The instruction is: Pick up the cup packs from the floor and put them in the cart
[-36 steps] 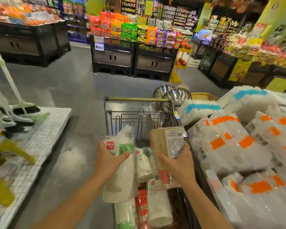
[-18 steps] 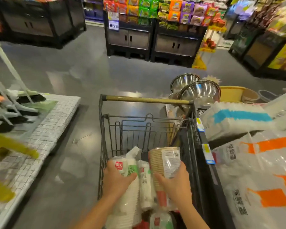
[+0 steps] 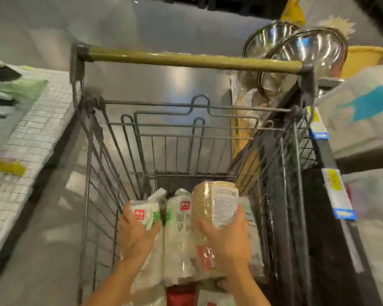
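A grey wire cart (image 3: 111, 164) with a brass-coloured handle bar (image 3: 195, 59) stands in front of me. My left hand (image 3: 137, 235) grips a white cup pack with a red and green label (image 3: 149, 214), low inside the basket. My right hand (image 3: 228, 239) grips a tan ribbed cup pack with a white printed label (image 3: 217, 202) beside it. Between them lies another white cup pack (image 3: 181, 235) in clear wrap, with more packs below it, partly hidden by my hands.
A white tiled display platform (image 3: 31, 138) runs along the cart's left side. On the right stand a dark shelf with price tags (image 3: 336, 195), bagged cup packs (image 3: 363, 111) and steel bowls (image 3: 310, 49). Grey floor lies ahead of the cart.
Both hands have carried their cup packs forward and down into the cart basket. The view has tilted downward, so the far shelves have left the frame.
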{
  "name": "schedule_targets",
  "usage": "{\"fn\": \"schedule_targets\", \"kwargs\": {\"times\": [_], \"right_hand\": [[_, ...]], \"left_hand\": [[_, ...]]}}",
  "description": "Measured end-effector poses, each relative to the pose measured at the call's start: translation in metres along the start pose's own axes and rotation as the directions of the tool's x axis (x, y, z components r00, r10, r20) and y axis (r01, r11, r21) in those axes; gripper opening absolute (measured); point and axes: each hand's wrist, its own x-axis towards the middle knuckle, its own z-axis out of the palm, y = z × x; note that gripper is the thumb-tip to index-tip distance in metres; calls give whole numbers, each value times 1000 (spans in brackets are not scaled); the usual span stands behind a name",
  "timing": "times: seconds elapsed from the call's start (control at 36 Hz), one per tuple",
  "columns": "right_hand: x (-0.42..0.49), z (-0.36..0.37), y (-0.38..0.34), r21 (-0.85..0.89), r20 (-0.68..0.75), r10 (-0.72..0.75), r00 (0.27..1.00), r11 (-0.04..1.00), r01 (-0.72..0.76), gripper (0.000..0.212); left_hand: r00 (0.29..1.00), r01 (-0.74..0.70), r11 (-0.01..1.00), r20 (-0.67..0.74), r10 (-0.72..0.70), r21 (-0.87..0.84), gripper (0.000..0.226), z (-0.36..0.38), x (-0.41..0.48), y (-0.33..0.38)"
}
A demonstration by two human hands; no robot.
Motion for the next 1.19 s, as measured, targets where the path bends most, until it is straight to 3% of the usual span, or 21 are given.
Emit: {"fn": "schedule_targets", "kwargs": {"times": [0.11, 0.33, 0.39, 0.47, 0.58, 0.75, 0.89, 1.06, 1.19], "right_hand": [[5, 8, 0, -44, -10, 3, 1000, 999, -4, 124], [-11, -8, -12, -92, 62, 7, 998, 996, -1, 131], [-14, -15, -15, -88, 113, -6, 994, 996, 16, 138], [-23, -36, -25, -118, 174, -21, 985, 992, 42, 144], [-44, -86, -59, -241, 204, -98, 974, 959, 147, 120], [-84, -159, -102, -445, 249, -273, 929, 820, 360, 83], [-139, -216, -119, -500, 177, -361, 916, 768, 400, 64], [-235, -274, -103, -471, -32, -394, 918, 816, 334, 53], [-331, -306, -52, -363, -227, -260, 939, 917, 166, 59]], "left_hand": [[997, 75, 992, -39, -72, 104, 102, 16, 4, 1], [986, 115, 979, 97, -132, 168, 132, -10, -11, 23], [985, 56, 985, 155, -81, 161, 124, -21, -21, 35], [973, -154, 970, 200, 116, 189, 107, -47, -41, 60], [920, -372, 876, 249, 303, 307, 97, -103, -72, 111], [761, -648, 625, 323, 563, 436, 82, -194, -116, 184], [624, -765, 440, 373, 686, 471, 76, -252, -161, 225], [416, -882, 211, 485, 769, 421, 71, -291, -239, 245], [200, -951, 13, 581, 789, 310, 63, -290, -314, 234]]}}
